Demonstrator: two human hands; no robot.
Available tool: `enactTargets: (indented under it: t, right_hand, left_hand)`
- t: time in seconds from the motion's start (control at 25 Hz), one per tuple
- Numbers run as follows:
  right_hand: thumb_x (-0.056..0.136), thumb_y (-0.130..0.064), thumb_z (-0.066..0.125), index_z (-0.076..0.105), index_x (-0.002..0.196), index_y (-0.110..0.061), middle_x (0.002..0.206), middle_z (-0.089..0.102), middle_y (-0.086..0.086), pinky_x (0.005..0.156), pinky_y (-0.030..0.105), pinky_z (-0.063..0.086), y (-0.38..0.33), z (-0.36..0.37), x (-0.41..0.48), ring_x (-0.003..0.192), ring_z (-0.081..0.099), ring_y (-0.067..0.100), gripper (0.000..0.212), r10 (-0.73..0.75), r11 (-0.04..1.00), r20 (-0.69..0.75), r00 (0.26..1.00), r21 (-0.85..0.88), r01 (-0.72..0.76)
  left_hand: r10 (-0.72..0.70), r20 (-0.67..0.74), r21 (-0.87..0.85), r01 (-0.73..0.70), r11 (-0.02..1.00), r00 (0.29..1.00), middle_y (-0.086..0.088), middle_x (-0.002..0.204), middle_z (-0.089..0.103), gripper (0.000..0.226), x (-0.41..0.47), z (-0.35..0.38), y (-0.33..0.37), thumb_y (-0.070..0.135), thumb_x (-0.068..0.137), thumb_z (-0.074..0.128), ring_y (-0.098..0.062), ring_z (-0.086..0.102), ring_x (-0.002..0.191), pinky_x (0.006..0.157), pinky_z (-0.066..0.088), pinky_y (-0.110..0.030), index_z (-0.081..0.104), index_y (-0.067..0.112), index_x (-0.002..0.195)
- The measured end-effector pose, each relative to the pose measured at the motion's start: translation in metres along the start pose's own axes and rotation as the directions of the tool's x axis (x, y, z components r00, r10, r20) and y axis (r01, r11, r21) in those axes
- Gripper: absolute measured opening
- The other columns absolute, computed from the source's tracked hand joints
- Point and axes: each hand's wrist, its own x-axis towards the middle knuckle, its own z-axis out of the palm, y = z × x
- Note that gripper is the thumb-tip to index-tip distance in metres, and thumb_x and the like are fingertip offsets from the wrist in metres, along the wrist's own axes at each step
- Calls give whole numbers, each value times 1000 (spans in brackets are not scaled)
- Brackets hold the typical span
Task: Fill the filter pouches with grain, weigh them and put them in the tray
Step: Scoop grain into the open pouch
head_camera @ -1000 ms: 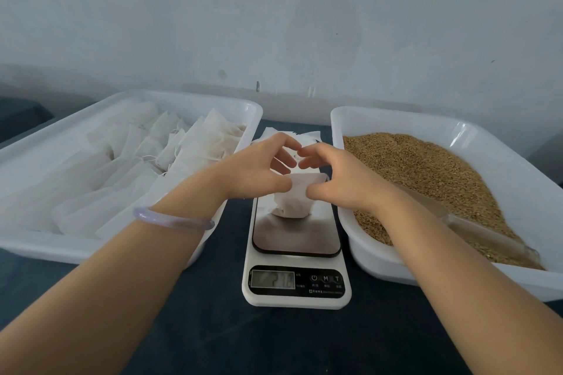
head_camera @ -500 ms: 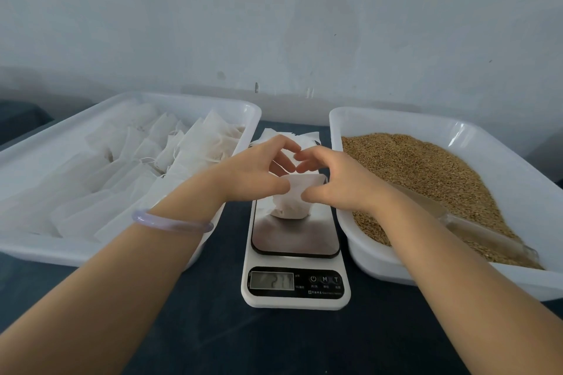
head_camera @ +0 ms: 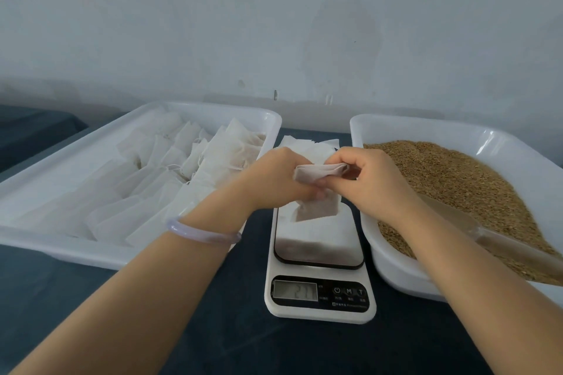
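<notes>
White plastic made the big tray [head_camera: 61,253] on the left, and it already held many filled pouches [head_camera: 170,167]. Lots of grain [head_camera: 457,186] sat in the other tray [head_camera: 393,271]. Between them stood the scale [head_camera: 320,310], showing a number. Over it, the left hand [head_camera: 274,183] and right hand [head_camera: 377,179] pinched one pouch [head_camera: 316,208] by its top. That one had yet to go in the tray.

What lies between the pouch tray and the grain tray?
In the head view, a digital scale, with the left hand and right hand pinching a filter pouch over it.
</notes>
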Motion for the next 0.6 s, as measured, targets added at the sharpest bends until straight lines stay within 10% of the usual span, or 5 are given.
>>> enactTargets:
  t: [0.2, 0.4, 0.6]
  right_hand:
    - [76, -21, 76, 63, 90, -29, 83, 66, -11, 72, 15, 47, -1, 0, 2, 78, 61, 4, 21, -11, 996, -93, 996, 83, 19]
    - [81, -15, 71, 63, 93, -28, 82, 66, -13, 67, 7, 43, 2, 2, 2, 76, 59, -1, 20, -12, 998, -84, 996, 59, 17]
    - [84, -12, 67, 64, 96, -24, 80, 65, -12, 67, 5, 42, 3, 2, 2, 75, 58, -2, 18, -17, 999, -62, 998, 44, 20]
  left_hand:
    - [-44, -289, -201, -16, 979, 956, 4, 57, 51, 26, -1, -24, -6, 26, 72, 68, -13, 46, 58, 57, 41, -31, 56, 10, 56]
    - [-294, -772, -168, 265, 949, 564, 3, 54, 42, 22, -6, -58, -30, 17, 79, 55, -14, 34, 52, 46, 28, -26, 47, 8, 60]
    - [-536, -496, -79, 580, 811, 683, -8, 59, 50, 21, -12, -62, -53, -3, 79, 52, -28, 54, 63, 51, 43, -28, 48, 6, 60]
